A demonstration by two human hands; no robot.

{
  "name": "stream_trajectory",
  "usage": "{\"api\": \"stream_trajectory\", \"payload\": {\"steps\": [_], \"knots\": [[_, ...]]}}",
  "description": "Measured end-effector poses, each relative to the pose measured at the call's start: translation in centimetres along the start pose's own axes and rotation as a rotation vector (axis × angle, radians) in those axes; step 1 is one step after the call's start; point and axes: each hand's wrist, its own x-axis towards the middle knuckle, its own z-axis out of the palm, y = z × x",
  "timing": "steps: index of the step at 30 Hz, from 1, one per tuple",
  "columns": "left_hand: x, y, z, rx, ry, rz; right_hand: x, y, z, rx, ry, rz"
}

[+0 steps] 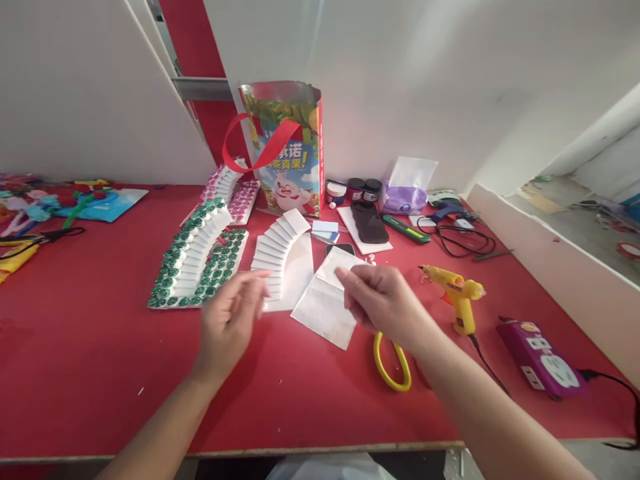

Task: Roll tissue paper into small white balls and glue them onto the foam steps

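My left hand (233,317) hovers in front of a curved fan of overlapping white strips (273,250). Its fingers curl towards the thumb, and anything between them is too small to make out. My right hand (377,297) is closed, thumb pressed on the bent index finger, above a creased white sheet (325,313). A pale piece shows at that thumb tip; whether it is held or lies behind is unclear. Left of the fan stands a curved white piece edged with green discs (173,267). Yellow-handled scissors (393,377) lie partly under my right wrist.
A yellow glue gun (457,293) and a purple power strip (540,360) with cords lie on the right. Behind are a printed bag (293,160), small jars (356,189), a dark phone (370,223), a green cutter (406,229) and purple tissues (403,199). Colourful craft stems (75,207) lie far left.
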Motion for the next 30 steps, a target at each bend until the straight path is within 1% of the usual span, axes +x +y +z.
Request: {"api": "stream_trajectory", "payload": {"steps": [2, 3, 4, 6, 7, 9, 11, 13, 14, 16, 17, 19, 20, 21, 23, 25, 26, 27, 28, 30], "knots": [[-0.6, 1.7, 2.5, -0.163, -0.304, -0.08, -0.6, 1.6, 0.2, 0.157, -0.149, 0.166], [-0.9, 2.3, 3.9, -0.248, -0.411, -0.104, -0.9, 2.3, 0.3, 0.237, -0.193, 0.211], [-1.2, 2.7, 5.2, -0.318, -0.455, -0.143, -1.2, 2.9, 0.3, 0.311, -0.215, 0.242], [-1.4, 3.0, 7.4, -0.485, -0.443, -0.203, -1.7, 3.8, 0.1, 0.439, -0.222, 0.284], [-1.4, 2.9, 8.2, -0.538, -0.439, -0.22, -1.9, 4.0, -0.1, 0.488, -0.225, 0.303], [-0.9, 2.6, 9.1, -0.601, -0.518, -0.263, -2.1, 4.2, -0.8, 0.56, -0.259, 0.33], [-0.1, 2.3, 9.3, -0.626, -0.56, -0.314, -1.8, 4.1, -1.4, 0.603, -0.316, 0.33], [0.8, 1.8, 9.2, -0.665, -0.533, -0.372, -1.0, 3.7, -1.6, 0.603, -0.372, 0.315], [1.2, 1.5, 9.0, -0.696, -0.488, -0.387, -0.4, 3.5, -1.6, 0.58, -0.401, 0.309], [1.8, 0.7, 8.7, -0.736, -0.413, -0.402, 0.6, 3.3, -1.3, 0.497, -0.453, 0.277], [2.0, 0.3, 8.5, -0.727, -0.401, -0.405, 1.1, 3.3, -1.1, 0.442, -0.465, 0.241], [2.4, -0.6, 8.2, -0.659, -0.368, -0.383, 1.5, 3.6, -0.7, 0.306, -0.427, 0.111], [2.6, -1.0, 8.0, -0.616, -0.314, -0.354, 1.6, 3.9, -0.6, 0.22, -0.387, 0.03], [2.7, -1.4, 7.9, -0.571, -0.247, -0.314, 1.6, 4.3, -0.5, 0.106, -0.34, -0.06], [2.8, -1.9, 7.9, -0.471, -0.164, -0.214, 1.4, 5.2, -0.3, -0.215, -0.258, -0.253], [2.7, -2.1, 8.1, -0.332, -0.134, -0.094, 1.3, 6.2, -0.3, -0.572, -0.205, -0.426], [2.5, -2.2, 8.2, -0.246, -0.127, -0.024, 1.3, 6.6, -0.3, -0.708, -0.186, -0.489], [2.4, -2.3, 8.4, -0.152, -0.113, 0.053, 1.4, 6.9, -0.4, -0.791, -0.157, -0.524], [2.2, -2.5, 8.6, -0.058, -0.093, 0.14, 1.6, 7.0, -0.6, -0.826, -0.112, -0.527], [1.9, -2.8, 8.9, 0.125, -0.08, 0.306, 2.1, 6.9, -1.1, -0.831, 0.053, -0.462]]}}
